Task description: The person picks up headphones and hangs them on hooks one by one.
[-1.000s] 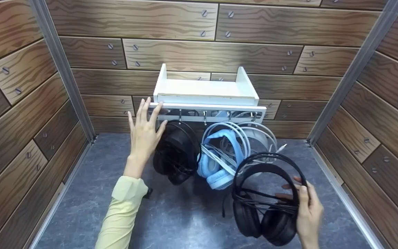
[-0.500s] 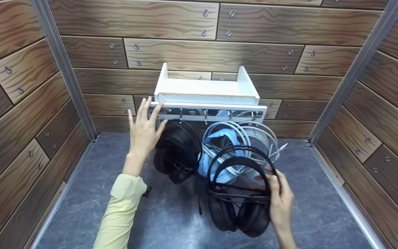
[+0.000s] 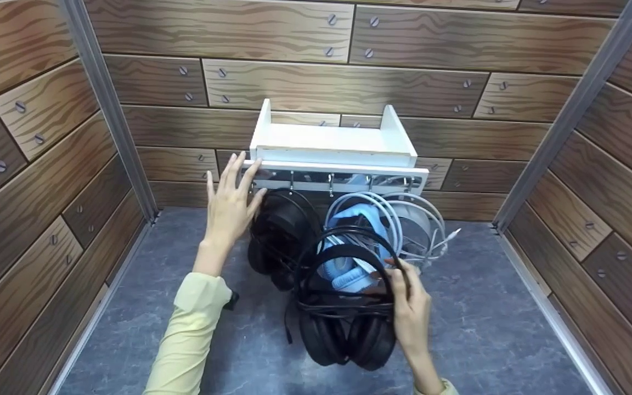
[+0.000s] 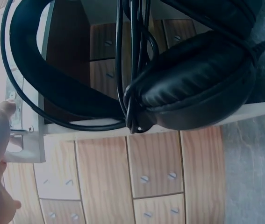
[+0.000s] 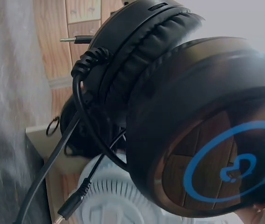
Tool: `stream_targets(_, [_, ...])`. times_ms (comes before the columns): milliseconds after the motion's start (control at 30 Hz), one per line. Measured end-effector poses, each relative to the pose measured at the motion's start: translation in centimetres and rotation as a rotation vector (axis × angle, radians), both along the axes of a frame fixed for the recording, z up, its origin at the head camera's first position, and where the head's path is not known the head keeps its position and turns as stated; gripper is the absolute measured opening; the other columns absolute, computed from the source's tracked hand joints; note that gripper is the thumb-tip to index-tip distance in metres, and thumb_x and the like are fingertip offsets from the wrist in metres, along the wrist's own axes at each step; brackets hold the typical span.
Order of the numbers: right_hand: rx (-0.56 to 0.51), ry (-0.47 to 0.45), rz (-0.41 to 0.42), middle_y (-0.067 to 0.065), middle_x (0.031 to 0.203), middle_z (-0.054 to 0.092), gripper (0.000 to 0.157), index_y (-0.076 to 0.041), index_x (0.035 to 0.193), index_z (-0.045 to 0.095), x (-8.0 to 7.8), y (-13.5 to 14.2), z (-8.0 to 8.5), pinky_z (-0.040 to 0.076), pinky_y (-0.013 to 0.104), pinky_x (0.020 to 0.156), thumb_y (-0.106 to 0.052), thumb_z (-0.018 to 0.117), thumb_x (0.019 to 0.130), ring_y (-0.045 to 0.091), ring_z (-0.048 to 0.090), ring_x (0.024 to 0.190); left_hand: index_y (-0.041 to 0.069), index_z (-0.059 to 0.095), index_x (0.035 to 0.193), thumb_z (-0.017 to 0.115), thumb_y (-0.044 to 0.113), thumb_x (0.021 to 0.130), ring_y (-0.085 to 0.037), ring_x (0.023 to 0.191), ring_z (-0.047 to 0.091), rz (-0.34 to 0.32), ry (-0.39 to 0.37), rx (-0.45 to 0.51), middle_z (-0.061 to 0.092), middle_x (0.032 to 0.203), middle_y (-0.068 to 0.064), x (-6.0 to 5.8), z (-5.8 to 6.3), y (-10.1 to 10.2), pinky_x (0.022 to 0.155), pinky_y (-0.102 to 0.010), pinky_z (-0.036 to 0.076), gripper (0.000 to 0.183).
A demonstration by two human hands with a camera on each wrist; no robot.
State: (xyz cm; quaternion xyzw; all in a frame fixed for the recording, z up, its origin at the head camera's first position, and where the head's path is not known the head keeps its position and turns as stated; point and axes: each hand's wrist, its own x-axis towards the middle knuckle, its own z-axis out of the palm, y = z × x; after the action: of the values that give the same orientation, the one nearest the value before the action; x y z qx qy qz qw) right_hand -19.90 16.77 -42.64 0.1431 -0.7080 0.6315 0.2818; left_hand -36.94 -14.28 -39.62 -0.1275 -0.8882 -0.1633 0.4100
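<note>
My right hand (image 3: 412,307) grips the side of a pair of black over-ear headphones (image 3: 373,343), its cable bundled across the middle. Large in the right wrist view, an earcup (image 5: 151,107) of this pair shows a blue ring mark. With fingers spread and fairly straight, my left hand (image 3: 227,214) touches the left end of a white hook rail (image 3: 343,167). Beneath that rail hang another black pair (image 3: 286,225), partly covered by the held one, then light-blue headphones (image 3: 368,214), partly hidden too, and a grey-white pair (image 3: 412,219) at the right.
A white shelf (image 3: 321,137) with raised sides stands above the rail, near the back wood-patterned wall (image 3: 316,88). Metal hooks (image 3: 331,184) line the rail. A loose white cable plug (image 3: 453,234) sticks out at the right. The floor (image 3: 491,329) is dark grey.
My right hand has carried the black headphones leftward, from right of the blue pair to in front of it and near the hanging black pair. The left hand stays on the rail.
</note>
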Motion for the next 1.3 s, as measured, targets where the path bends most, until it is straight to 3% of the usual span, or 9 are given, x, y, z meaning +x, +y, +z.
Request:
stream_targets(133, [-0.024,0.000,0.061,0.022,0.091,0.067,0.026,0.006,0.115,0.054,-0.3,-1.5,0.1,0.056,0.036,0.065,-0.006,0.038,0.098,0.035,0.066,0.063,0.035,0.031,0.142,0.049,0.047,0.091,-0.017,0.140,0.018,-0.010,0.002,-0.010,0.025,0.150,0.001,-0.2,-0.1,-0.3,0.111,-0.057,0.001,0.056])
stream_targets(200, [-0.010,-0.007,0.049,0.019,0.092,0.068,0.025,0.004,0.114,0.055,-0.4,-2.2,0.2,0.056,0.033,0.068,-0.006,0.040,0.097,0.032,0.067,0.063,0.033,0.032,0.142,0.047,0.047,0.092,-0.017,0.139,0.019,-0.019,0.006,-0.006,0.026,0.150,0.001,-0.2,-0.1,-0.4,0.111,-0.057,0.003,0.055])
stream_targets(367, [-0.003,0.000,0.061,0.013,0.088,0.070,0.024,0.001,0.115,0.056,-1.1,-4.1,0.6,0.056,0.034,0.066,-0.008,0.042,0.097,0.031,0.067,0.062,0.025,0.036,0.141,0.046,0.045,0.093,-0.019,0.139,0.022,-0.083,-0.003,0.043,0.028,0.149,0.001,0.1,0.2,-0.8,0.111,-0.057,0.005,0.053])
stream_targets(467, [-0.020,0.005,0.114,0.013,0.084,0.069,0.024,0.001,0.115,0.055,-1.6,-5.3,0.9,0.056,0.040,0.061,-0.008,0.041,0.097,0.034,0.066,0.061,0.022,0.039,0.139,0.047,0.043,0.093,-0.020,0.138,0.025,-0.121,-0.001,0.068,0.032,0.147,0.000,0.2,0.4,-1.2,0.110,-0.057,0.009,0.052])
stream_targets(700, [0.042,-0.013,0.075,0.007,0.088,0.070,0.022,-0.006,0.113,0.058,-3.0,-7.1,0.6,0.056,0.035,0.068,-0.013,0.046,0.096,0.027,0.067,0.060,0.020,0.041,0.139,0.048,0.042,0.093,-0.021,0.137,0.027,-0.182,-0.025,0.099,0.035,0.146,0.003,0.5,0.6,-2.2,0.110,-0.058,0.013,0.052])
stream_targets(1000, [0.098,-0.040,0.076,0.004,0.095,0.070,0.023,-0.013,0.114,0.057,-5.5,-8.8,-1.3,0.055,0.027,0.070,-0.025,0.049,0.095,0.015,0.069,0.074,0.024,0.045,0.136,0.046,0.043,0.093,-0.016,0.138,0.024,-0.163,-0.092,0.080,0.039,0.143,0.007,1.0,1.8,-3.4,0.111,-0.056,0.010,0.047])
stream_targets(1133, [0.129,-0.073,0.082,0.001,0.094,0.070,0.023,-0.013,0.113,0.056,-5.6,-9.8,-0.7,0.053,0.026,0.070,-0.026,0.050,0.095,0.011,0.068,0.076,0.024,0.048,0.134,0.043,0.045,0.094,-0.016,0.137,0.026,-0.163,-0.117,0.070,0.043,0.141,0.007,1.1,2.4,-3.6,0.110,-0.056,0.011,0.045])
stream_targets(1300, [0.097,-0.126,0.133,0.006,0.094,0.070,0.025,-0.006,0.113,0.054,-5.7,-11.1,1.2,0.055,0.034,0.064,-0.023,0.050,0.095,0.020,0.069,0.072,0.024,0.047,0.134,0.038,0.049,0.094,-0.017,0.137,0.025,-0.158,-0.147,0.053,0.041,0.142,0.007,1.2,2.6,-3.6,0.111,-0.056,0.010,0.048])
